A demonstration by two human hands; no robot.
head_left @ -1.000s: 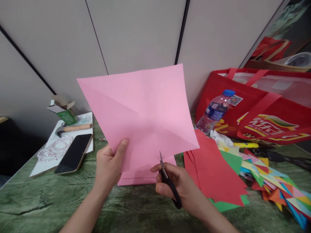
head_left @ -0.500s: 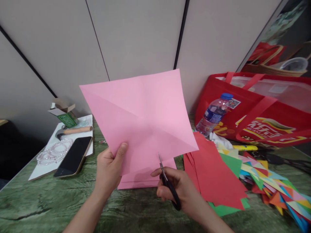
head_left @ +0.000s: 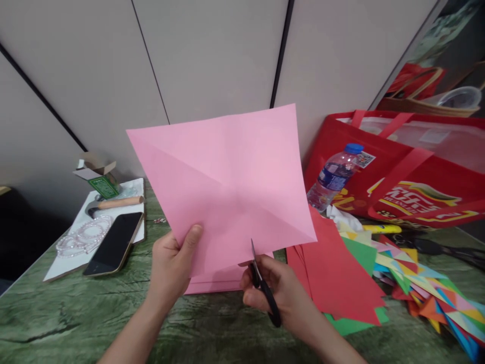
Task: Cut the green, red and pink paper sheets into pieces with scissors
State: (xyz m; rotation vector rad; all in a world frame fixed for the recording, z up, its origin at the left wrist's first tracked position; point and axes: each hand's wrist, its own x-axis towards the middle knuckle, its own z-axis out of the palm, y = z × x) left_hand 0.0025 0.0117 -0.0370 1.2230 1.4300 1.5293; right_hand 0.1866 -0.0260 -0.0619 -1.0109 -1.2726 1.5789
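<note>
A large pink sheet of paper (head_left: 227, 177) with diagonal and vertical creases is held up in front of me. My left hand (head_left: 172, 265) pinches its lower left side, thumb on the near face. A pair of black-handled scissors (head_left: 267, 293) is gripped in my right hand (head_left: 288, 293). Its blade is at the sheet's lower edge, pointing upward over the near face; part of the blades may lie behind the paper. Below, more pink paper (head_left: 215, 285) lies on the green wood-grain table (head_left: 113, 323), partly covered by the raised sheet.
Red paper sheets (head_left: 337, 268), green paper (head_left: 359, 255) and folded multicoloured paper pieces (head_left: 435, 288) lie at right. Behind them stand a water bottle (head_left: 333, 177) and a red bag (head_left: 401, 167). At left are a phone (head_left: 115, 245), beads (head_left: 85, 235), a wooden-handled tool (head_left: 121, 202) and a small box (head_left: 104, 187).
The pink sheet has swung slightly, its right side moving right and its lower right corner dropping a little. The scissors have stayed at the lower edge, shifting slightly.
</note>
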